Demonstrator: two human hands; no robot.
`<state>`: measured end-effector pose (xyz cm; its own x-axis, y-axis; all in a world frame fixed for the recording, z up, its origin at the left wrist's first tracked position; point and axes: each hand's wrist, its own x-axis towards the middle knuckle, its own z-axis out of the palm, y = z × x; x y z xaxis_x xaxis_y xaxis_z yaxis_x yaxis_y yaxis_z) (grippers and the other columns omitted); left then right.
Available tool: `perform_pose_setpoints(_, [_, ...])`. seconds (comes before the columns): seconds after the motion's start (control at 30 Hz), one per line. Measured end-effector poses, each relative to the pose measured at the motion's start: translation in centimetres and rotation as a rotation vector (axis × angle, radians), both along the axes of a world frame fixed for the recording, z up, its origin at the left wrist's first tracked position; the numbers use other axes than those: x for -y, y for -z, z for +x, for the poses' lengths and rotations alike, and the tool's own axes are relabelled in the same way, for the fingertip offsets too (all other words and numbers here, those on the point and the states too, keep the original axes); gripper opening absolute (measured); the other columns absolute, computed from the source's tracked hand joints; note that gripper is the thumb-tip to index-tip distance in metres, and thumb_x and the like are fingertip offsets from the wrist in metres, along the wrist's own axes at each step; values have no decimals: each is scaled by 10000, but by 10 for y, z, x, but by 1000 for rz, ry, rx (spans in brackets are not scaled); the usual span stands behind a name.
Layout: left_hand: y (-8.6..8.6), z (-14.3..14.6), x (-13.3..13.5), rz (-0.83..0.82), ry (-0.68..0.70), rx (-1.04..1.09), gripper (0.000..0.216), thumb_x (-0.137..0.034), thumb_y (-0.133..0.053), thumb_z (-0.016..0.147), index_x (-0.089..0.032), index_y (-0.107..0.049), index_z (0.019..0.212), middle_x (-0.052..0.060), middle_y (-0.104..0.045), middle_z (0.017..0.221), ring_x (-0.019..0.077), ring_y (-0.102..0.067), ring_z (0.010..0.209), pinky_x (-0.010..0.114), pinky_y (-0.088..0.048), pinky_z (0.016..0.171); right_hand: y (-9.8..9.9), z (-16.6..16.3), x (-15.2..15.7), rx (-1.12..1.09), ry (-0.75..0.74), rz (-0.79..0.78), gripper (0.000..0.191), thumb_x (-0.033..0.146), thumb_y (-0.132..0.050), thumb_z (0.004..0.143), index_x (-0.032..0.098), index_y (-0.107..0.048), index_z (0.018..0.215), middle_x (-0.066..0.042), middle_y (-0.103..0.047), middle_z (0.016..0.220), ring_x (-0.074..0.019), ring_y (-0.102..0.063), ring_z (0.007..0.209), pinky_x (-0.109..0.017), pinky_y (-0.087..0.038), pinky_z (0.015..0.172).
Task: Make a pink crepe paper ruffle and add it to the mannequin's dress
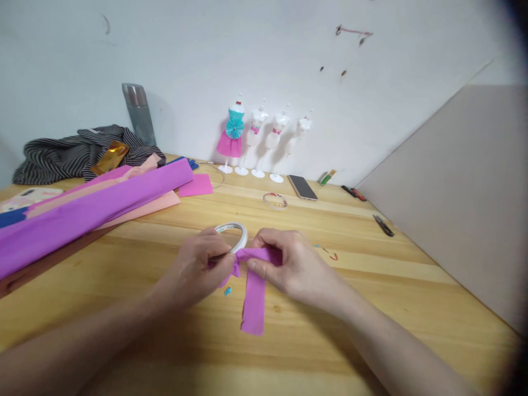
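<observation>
left hand [204,267] and right hand [295,268] bare.

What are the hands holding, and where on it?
The purple paper strip, pinched at its bunched upper end between left hand and right hand.

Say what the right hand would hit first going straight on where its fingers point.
Probably the left hand, which pinches the same purple paper strip just ahead of the right hand; the tape roll sits slightly beyond, though depth is unclear.
</observation>
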<state>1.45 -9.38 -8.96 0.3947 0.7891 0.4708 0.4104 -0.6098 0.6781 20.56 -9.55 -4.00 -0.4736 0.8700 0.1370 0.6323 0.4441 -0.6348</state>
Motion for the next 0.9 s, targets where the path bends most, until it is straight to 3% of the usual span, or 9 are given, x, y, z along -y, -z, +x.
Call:
perform_pose_setpoints(0.23, [-5, 1, 0, 39, 26, 1, 399, -145, -473, 867, -165, -400, 475, -33, -374, 474, 107, -408, 559, 257, -342, 582, 6, -4, 3, -84, -56, -23, 166, 95, -545, 801, 149, -667, 703, 34, -537, 570, -82, -412, 513, -216, -320, 501])
perform_pose_setpoints(0.57, [1, 0, 0, 41, 20, 8, 383, -122, -486, 854, -169, -412, 482, -27, -388, 476, 119, -416, 570, 265, -348, 576, 10, -5, 2, -169, -81, -45, 194, 93, -519, 803, 143, -686, 717, -4, -624, 628, -97, -483, 538, -220, -348, 511])
perform_pose_setpoints(0.9, [-2, 2, 2, 56, 40, 34, 361, -90, -493, 843, -160, -447, 492, -32, -408, 474, 107, -425, 572, 243, -348, 574, 12, -5, -2, -160, 36, -27, 141, 112, -582, 757, 156, -582, 623, 65, -424, 504, -66, -341, 470, -200, -272, 453])
